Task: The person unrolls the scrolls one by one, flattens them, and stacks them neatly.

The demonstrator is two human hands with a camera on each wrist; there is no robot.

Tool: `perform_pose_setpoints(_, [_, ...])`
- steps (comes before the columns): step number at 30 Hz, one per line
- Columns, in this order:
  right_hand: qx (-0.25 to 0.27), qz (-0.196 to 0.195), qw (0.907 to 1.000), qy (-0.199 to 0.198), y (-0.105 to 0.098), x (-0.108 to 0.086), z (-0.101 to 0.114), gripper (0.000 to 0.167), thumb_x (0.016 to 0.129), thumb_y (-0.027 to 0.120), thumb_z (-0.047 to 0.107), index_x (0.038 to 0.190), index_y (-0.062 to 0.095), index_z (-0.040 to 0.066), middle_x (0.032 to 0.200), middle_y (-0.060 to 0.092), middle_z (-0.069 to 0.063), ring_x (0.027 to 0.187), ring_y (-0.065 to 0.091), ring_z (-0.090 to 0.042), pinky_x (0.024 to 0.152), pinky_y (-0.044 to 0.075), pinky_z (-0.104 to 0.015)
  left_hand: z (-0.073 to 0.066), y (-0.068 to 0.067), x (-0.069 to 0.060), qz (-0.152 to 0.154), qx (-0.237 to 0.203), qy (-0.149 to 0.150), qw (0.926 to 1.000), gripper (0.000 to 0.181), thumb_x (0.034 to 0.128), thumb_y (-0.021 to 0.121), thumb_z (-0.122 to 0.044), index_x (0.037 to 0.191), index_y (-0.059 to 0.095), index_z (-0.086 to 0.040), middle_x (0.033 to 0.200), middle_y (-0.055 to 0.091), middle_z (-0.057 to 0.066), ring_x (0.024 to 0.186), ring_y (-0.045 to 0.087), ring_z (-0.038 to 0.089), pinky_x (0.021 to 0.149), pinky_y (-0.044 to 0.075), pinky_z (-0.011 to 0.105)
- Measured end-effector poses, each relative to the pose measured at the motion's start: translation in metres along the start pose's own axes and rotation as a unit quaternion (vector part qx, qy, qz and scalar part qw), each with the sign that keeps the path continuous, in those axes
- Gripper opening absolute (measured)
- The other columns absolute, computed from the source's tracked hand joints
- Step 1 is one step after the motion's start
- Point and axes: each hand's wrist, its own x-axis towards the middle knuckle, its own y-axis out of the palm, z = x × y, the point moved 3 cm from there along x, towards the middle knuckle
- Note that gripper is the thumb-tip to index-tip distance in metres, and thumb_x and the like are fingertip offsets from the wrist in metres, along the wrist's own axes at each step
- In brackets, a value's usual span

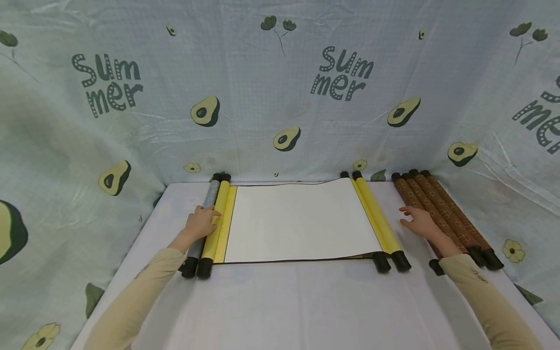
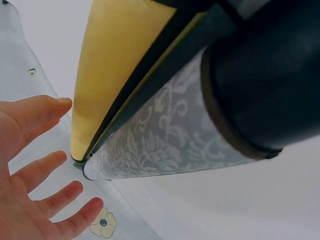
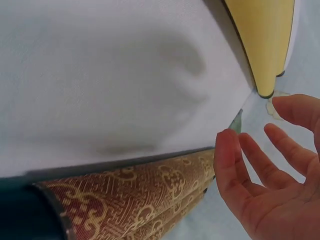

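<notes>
A scroll lies partly unrolled, its white sheet (image 1: 302, 221) flat between yellow rolled ends with black knobs. My left hand (image 1: 200, 223) is over the left yellow roll (image 1: 212, 245) and the grey patterned roll (image 1: 212, 193) beside it. In the left wrist view, its fingers (image 2: 50, 167) are spread and relaxed, holding nothing. My right hand (image 1: 421, 223) hovers at the left side of several brown patterned scrolls (image 1: 446, 214). Its fingers are loosely bent in the right wrist view, with nothing between them; the brown fabric (image 3: 135, 195) lies below. My right forearm hides part of the nearest brown scroll.
Two yellow rolls (image 1: 380, 218) lie side by side at the sheet's right edge, their black knobs (image 1: 400, 261) toward me. White cloth covers the table (image 1: 302, 306). A curtain (image 1: 253, 97) printed with avocados and lettering hangs around the back and sides.
</notes>
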Motion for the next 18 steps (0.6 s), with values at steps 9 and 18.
perform_pose_setpoints(9, [-0.025,-0.024,0.9986,0.040,-0.008,-0.006,-0.012,0.042,0.082,0.055,0.013,0.114,0.048,-0.014,0.102,0.055,-0.032,0.088,0.053,-0.040,0.070,0.044,-0.048,-0.003,-0.006,-0.007,-0.023,-0.030,0.003,0.9993,0.031,0.0826,0.056,-0.009,0.112,0.061,-0.002,0.131,0.043,0.025,0.110,0.042,0.049,0.057,0.046,0.044])
perform_pose_setpoints(18, [-0.043,-0.020,0.9965,0.068,-0.014,-0.013,-0.024,0.045,0.083,0.056,0.020,0.116,0.047,-0.010,0.103,0.053,-0.031,0.089,0.053,-0.041,0.065,0.044,-0.047,-0.023,-0.011,-0.022,-0.079,-0.046,0.061,0.9939,0.028,0.0821,0.061,-0.012,0.108,0.063,-0.003,0.125,0.050,0.024,0.107,0.046,0.047,0.045,0.040,0.029])
